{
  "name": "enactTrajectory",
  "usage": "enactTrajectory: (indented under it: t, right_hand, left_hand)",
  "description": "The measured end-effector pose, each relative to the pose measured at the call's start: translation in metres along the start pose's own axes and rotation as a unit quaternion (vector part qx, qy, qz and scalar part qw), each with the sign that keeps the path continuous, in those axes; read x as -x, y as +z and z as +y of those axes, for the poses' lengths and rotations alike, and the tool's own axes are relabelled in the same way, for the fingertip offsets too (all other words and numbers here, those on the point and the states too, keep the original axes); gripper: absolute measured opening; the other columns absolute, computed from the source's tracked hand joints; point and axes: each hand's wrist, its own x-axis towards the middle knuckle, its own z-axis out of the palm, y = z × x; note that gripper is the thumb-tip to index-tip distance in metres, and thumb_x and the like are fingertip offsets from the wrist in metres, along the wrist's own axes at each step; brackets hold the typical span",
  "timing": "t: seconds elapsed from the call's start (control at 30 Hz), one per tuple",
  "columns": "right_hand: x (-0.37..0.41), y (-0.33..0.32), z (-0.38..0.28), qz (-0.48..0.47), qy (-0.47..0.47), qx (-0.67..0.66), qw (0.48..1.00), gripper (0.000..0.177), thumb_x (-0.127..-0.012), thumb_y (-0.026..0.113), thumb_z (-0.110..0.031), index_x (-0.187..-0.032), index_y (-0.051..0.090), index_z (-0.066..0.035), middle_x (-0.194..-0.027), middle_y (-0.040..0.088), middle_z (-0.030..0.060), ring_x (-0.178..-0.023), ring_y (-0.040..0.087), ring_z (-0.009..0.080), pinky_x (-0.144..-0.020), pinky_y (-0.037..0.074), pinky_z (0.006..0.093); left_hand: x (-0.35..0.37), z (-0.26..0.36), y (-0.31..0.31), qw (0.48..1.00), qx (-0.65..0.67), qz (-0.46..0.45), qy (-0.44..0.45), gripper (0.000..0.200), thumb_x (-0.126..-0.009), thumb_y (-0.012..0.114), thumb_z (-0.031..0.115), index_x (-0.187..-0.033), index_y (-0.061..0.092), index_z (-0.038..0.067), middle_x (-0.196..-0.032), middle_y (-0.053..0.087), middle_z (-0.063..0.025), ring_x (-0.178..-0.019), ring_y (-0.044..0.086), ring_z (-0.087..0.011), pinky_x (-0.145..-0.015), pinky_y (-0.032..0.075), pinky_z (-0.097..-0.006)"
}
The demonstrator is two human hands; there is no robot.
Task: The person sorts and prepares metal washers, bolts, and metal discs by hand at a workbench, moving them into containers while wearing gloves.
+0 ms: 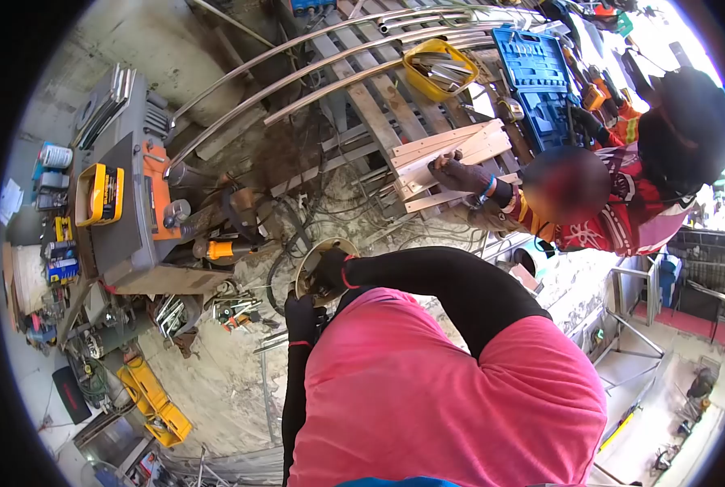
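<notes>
Both my hands wear black gloves below black sleeves and a pink shirt. My right hand (pixel 331 273) grips the rim of a round, pale metal disc (pixel 320 250) held low over the dusty ground. My left hand (pixel 302 315) is closed just beneath it, at the disc's lower edge; whether it grips the disc or only touches it is unclear. Most of the disc is hidden by my hands.
A co-worker in a red jacket rests a gloved hand (pixel 460 174) on a wooden pallet (pixel 452 150). Long curved steel tubes (pixel 297 69), a yellow tray of metal parts (pixel 440 69) and a blue tool case (pixel 533 61) lie beyond. A grey-and-orange machine (pixel 139 211) stands left.
</notes>
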Motion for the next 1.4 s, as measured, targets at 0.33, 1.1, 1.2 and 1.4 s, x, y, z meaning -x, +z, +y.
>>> enactTrajectory:
  t: [0.33, 1.1, 1.2, 1.4]
  right_hand:
    - [0.029, -0.071, -0.017, -0.06, 0.056, 0.005, 0.997, 0.018, -0.081, 0.07, -0.036, -0.089, 0.08, -0.024, -0.082, 0.075, 0.0044, -0.079, 0.073, 0.0293, -0.064, 0.054, 0.0504]
    - [0.284, -0.342, 0.174, 0.261, 0.598, 0.099, 0.751, 0.027, -0.086, 0.069, -0.034, -0.105, 0.068, -0.014, -0.091, 0.072, 0.0158, -0.089, 0.07, 0.0374, -0.076, 0.056, 0.0469]
    - [0.321, -0.317, 0.215, 0.271, 0.578, 0.12, 0.76, 0.033, -0.083, 0.071, -0.039, -0.106, 0.068, -0.016, -0.093, 0.073, 0.0151, -0.091, 0.07, 0.037, -0.075, 0.055, 0.0477]
    - [0.324, -0.303, 0.234, 0.203, 0.597, 0.098, 0.77, 0.033, -0.082, 0.072, -0.04, -0.106, 0.07, -0.017, -0.098, 0.074, 0.0144, -0.094, 0.071, 0.0358, -0.077, 0.056, 0.0466]
  left_hand:
    - [-0.014, -0.001, 0.009, 0.969, -0.152, -0.047, 0.187, 0.029, -0.085, 0.053, 0.01, -0.111, 0.058, -0.002, -0.087, 0.068, -0.0157, -0.054, 0.064, -0.0238, -0.046, 0.05, -0.0336]
    - [-0.014, -0.001, -0.044, 0.99, 0.089, 0.109, -0.02, 0.047, -0.081, 0.053, 0.012, -0.127, 0.053, 0.005, -0.087, 0.066, -0.0134, -0.053, 0.063, -0.0233, -0.042, 0.047, -0.0311]
    - [-0.023, -0.016, -0.06, 0.986, 0.095, 0.134, -0.01, 0.042, -0.082, 0.053, 0.013, -0.122, 0.055, 0.001, -0.086, 0.068, -0.0142, -0.055, 0.065, -0.0239, -0.043, 0.05, -0.0324]
    - [-0.019, -0.023, -0.08, 0.986, 0.075, 0.147, -0.001, 0.028, -0.09, 0.051, 0.02, -0.11, 0.056, 0.001, -0.077, 0.069, -0.0144, -0.061, 0.069, -0.0254, -0.048, 0.054, -0.0335]
